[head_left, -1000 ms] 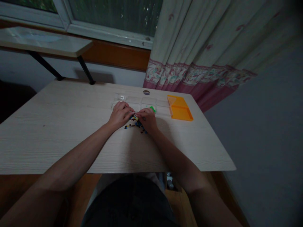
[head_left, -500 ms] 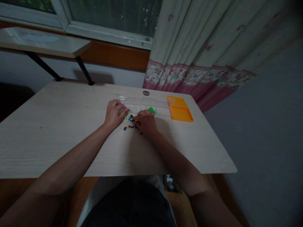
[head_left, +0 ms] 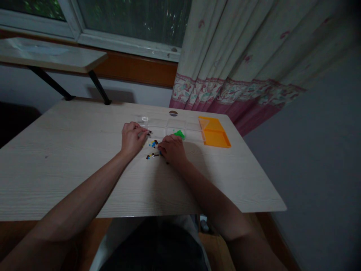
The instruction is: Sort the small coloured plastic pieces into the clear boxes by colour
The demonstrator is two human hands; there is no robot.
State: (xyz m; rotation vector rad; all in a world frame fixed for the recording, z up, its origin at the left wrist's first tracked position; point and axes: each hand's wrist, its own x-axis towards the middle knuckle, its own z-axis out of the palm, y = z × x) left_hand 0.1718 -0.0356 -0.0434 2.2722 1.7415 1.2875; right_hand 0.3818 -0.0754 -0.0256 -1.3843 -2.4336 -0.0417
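A small heap of tiny coloured pieces (head_left: 153,148), black, blue and yellow, lies on the light wooden table (head_left: 70,150). My left hand (head_left: 132,138) is curled, its fingertips pinched on a tiny dark piece over the near-left cell of a clear compartment tray (head_left: 160,126). My right hand (head_left: 172,148) rests on the table beside the heap with fingers bent down onto the pieces. One cell of the tray holds green pieces (head_left: 179,133).
An orange lid (head_left: 214,131) lies to the right of the clear tray. A round cable hole (head_left: 173,113) sits at the table's far edge. A curtain (head_left: 239,67) hangs behind, with a small side table (head_left: 53,56) under the window at far left.
My left hand has left the heap and moved left and away toward the clear tray with a pinched piece. My right hand has stayed on the pieces.
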